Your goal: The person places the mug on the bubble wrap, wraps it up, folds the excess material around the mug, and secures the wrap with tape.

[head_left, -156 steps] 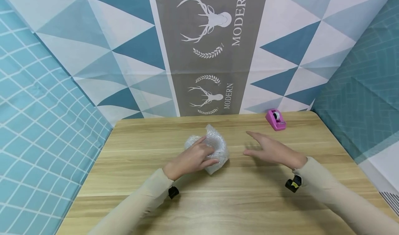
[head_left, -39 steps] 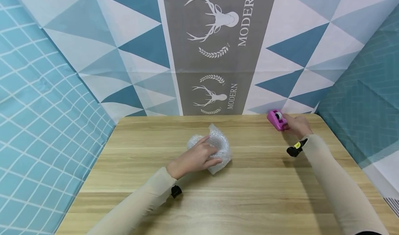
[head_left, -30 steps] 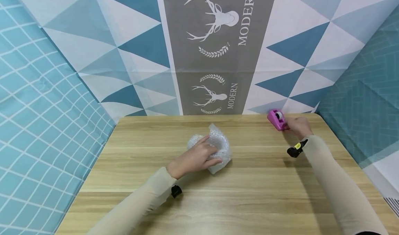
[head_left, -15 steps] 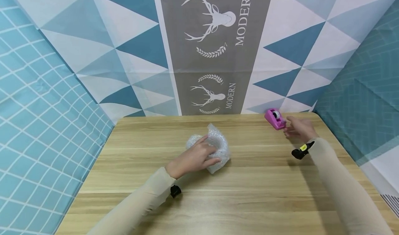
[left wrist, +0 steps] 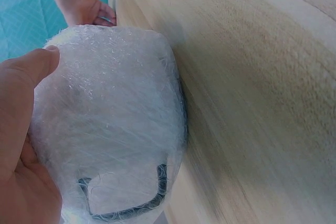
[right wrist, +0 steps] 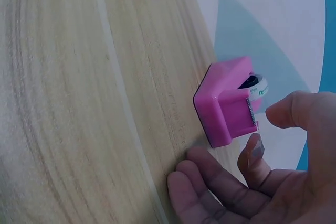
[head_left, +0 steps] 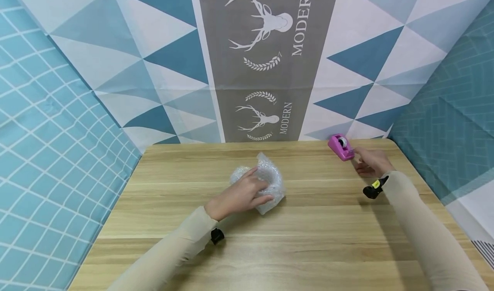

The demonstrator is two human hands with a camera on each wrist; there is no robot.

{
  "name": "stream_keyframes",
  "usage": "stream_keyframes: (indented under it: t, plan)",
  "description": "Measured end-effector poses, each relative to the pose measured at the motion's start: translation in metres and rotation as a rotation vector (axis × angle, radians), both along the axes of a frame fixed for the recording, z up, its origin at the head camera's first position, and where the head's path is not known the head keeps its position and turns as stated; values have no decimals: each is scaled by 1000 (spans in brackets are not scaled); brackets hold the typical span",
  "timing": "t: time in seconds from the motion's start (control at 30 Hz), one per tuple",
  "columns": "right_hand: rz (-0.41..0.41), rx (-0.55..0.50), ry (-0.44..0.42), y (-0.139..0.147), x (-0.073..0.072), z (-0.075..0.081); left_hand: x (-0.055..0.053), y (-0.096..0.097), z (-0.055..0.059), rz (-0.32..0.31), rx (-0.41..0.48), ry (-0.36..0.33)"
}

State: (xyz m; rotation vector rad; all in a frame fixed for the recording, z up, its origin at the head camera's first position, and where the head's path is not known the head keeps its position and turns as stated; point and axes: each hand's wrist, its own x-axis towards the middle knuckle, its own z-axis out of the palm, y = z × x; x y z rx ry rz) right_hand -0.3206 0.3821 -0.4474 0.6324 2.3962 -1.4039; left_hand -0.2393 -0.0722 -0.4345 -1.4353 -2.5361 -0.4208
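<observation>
On the surface, left hand clamps fingers round a bundle, probably soft, best held by its sides; two o'clock, right hand, fingers apart.

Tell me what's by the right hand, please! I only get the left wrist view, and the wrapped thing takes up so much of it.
Observer: The head view shows a pink dispenser by the right hand.
Operator: Ooh! Is there a roll in it?
Observer: Yes, the right wrist view shows a white roll in it.
Operator: Is the thumb touching the pink part?
Observer: No, the right wrist view shows a gap between them.
</observation>
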Motion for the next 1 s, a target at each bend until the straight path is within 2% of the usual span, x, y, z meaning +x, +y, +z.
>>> stream_keyframes:
  t: [0.13,0.47,1.0]
  plan:
    - [41,2,-11,2,0,-1,-1,0,1,0,4,-3]
    - [83,-6,-39,2,-1,-1,-1,1,2,-8,4,3]
    - [81,-26,-35,1,0,0,0,0,1,-3,-4,-5]
